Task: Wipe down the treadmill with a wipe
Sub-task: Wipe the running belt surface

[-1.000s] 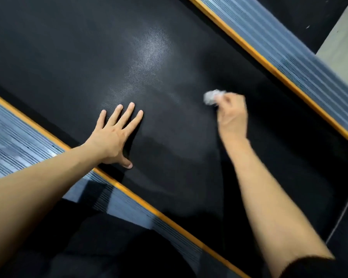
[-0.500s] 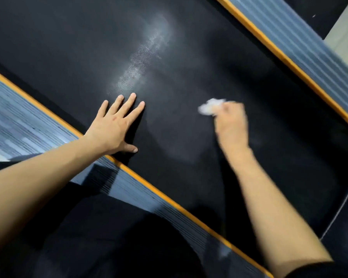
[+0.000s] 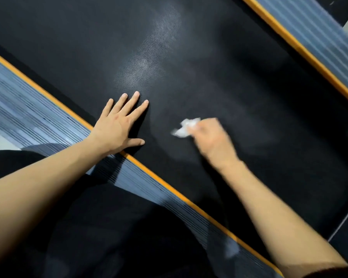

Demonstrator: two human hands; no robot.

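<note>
The treadmill belt (image 3: pixel 219 67) fills the view. The left hand (image 3: pixel 119 127) lies flat at nine o'clock, fingers spread, bracing. At three o'clock of it the right hand (image 3: pixel 211 137) pinches the crumpled wipe (image 3: pixel 186 128). Even, overlapping strokes with firm pressure would likely serve best.

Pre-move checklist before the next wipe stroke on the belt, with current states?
1. Wipe gripped in right hand: ok.
2. Wipe in contact with treadmill belt: cannot tell, motion blur.
3. Left hand flat on the belt, fingers straight: ok.
4. Left hand apart from the wipe, gap between them: ok.
5. Belt free of other objects in view: ok.
6. Near side rail wiped: cannot tell.
</note>
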